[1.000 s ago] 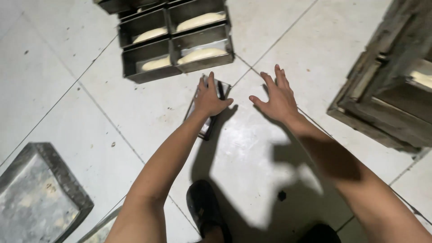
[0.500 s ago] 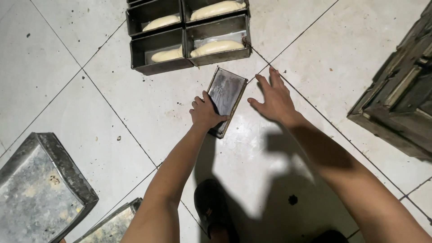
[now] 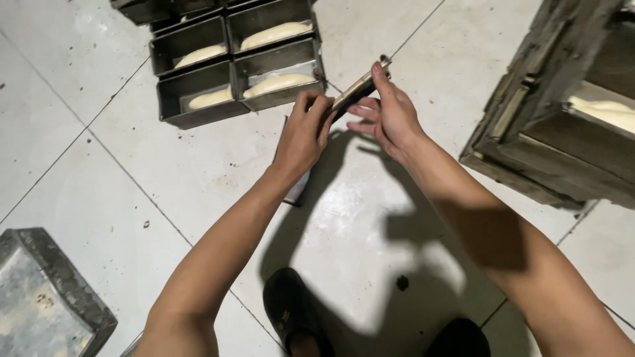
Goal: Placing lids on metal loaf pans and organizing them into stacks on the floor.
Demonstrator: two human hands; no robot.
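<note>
Metal lid (image 3: 357,89), thin and dark, is being held on edge between your two hands, lifted clear of the white tiled floor (image 3: 165,172). Your left hand (image 3: 304,135) is pinching its near end, fingers closed on it; your right hand (image 3: 390,112) is steadying the far end with fingertips along the rim, the rest of the fingers spread loosely. You are working just beside the block of loaf tins (image 3: 231,63) holding pale dough (image 3: 278,82). Risk as judged: with such a light fingertip hold, the lid could twist free and drop onto the tiles or clip the dough. A wooden rack (image 3: 555,132) is standing to your right.
</note>
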